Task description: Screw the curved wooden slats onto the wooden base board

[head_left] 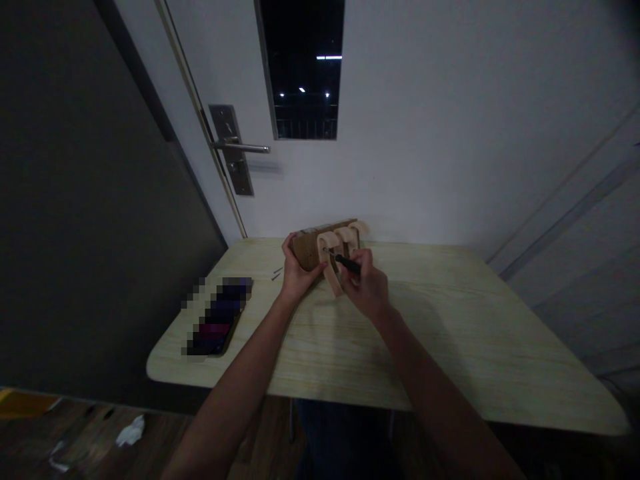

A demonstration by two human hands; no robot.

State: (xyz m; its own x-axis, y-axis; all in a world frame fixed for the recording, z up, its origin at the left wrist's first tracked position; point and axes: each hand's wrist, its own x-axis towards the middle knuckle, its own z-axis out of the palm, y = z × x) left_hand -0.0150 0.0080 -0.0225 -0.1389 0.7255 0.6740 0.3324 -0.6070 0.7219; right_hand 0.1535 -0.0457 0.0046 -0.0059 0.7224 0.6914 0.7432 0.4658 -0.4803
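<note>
Head view shows the left hand (299,275) clasping the wooden board (306,251), tilted over the table (325,360), and the right hand (369,283) grasping a screwdriver (349,264). The board looks stiff, fairly light, best held by its bare end.

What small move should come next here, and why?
Probably a slight twist of the screwdriver: the right hand grips its handle with the tip at a pale curved piece, while the left hand holds the wooden board behind it. Whether the tip sits in a screw is too small to tell.
</note>
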